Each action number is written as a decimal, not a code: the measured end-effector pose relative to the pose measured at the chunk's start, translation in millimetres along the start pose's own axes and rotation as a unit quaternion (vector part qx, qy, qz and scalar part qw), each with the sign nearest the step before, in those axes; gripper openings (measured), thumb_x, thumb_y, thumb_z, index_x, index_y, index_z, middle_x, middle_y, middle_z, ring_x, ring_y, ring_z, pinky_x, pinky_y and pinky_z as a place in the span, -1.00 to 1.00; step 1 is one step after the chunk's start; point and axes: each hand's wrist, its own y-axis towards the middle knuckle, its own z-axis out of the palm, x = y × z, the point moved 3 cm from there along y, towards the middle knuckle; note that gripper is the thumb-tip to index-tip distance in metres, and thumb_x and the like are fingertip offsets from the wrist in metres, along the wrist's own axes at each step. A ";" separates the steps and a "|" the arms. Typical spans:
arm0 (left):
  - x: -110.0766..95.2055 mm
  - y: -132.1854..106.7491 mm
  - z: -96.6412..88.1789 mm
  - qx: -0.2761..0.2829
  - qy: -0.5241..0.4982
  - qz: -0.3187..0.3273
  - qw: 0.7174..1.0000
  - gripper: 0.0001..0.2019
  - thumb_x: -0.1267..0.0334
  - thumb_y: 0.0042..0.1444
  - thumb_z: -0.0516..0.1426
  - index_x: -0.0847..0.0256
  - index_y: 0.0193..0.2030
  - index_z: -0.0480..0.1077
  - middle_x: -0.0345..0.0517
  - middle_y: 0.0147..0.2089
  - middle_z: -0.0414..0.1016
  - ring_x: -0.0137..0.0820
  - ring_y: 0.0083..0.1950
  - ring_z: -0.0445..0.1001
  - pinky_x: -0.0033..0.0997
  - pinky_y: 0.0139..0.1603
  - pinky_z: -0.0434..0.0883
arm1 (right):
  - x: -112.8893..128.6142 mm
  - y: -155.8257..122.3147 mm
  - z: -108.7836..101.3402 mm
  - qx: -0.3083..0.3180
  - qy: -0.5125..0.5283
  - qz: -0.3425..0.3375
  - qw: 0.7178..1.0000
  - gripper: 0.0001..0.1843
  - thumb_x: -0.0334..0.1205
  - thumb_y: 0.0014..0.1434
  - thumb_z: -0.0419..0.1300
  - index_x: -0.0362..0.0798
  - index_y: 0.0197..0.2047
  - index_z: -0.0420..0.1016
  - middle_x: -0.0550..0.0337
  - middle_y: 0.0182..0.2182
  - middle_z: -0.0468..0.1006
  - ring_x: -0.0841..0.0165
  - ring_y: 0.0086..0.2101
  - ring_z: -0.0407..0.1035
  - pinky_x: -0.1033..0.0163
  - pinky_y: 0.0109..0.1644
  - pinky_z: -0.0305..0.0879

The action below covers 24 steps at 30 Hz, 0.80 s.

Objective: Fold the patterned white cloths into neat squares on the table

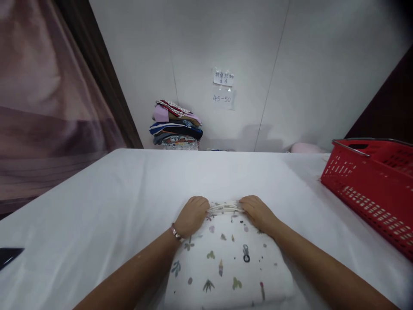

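Note:
A folded white cloth with small coloured prints (226, 258) lies on the white-covered table (97, 206) right in front of me. My left hand (192, 214) rests on the far left corner of the cloth, fingers curled over its folded far edge. My right hand (257, 212) sits on the far right corner, fingers likewise curled over that edge. A bracelet (176, 233) is on my left wrist. Both hands grip the layered far edge of the cloth between them.
A red plastic basket (371, 185) stands at the table's right side. A stack of folded clothes (177, 127) sits beyond the far edge by the wall. Paper notes (223, 88) hang on the wall. A dark object (9, 255) lies at the left edge. A curtain (48, 99) hangs left.

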 end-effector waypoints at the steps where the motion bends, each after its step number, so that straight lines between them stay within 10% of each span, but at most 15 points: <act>1: -3.3 -2.0 -0.9 -0.002 0.018 0.022 1.000 -0.89 0.46 0.09 -0.03 0.22 -0.35 0.28 -0.11 -0.27 0.34 -0.36 -0.19 0.27 -0.27 -0.11 0.21 | 3.3 -2.6 0.6 -0.009 -0.017 -0.021 1.000 -0.75 -0.47 0.13 -0.03 -0.11 -0.17 0.39 0.03 -0.12 0.43 0.26 -0.09 0.24 0.06 -0.02 0.17; 24: -3.8 -0.7 0.7 0.028 0.043 0.047 0.998 -0.84 0.46 0.11 -0.08 0.23 -0.40 0.26 -0.13 -0.34 0.33 -0.39 -0.29 0.25 -0.29 -0.16 0.21 | 4.8 -3.3 -2.2 0.042 -0.056 -0.014 0.997 -0.79 -0.46 0.16 -0.05 -0.09 -0.22 0.35 0.09 -0.30 0.44 0.32 -0.28 0.23 0.16 -0.13 0.14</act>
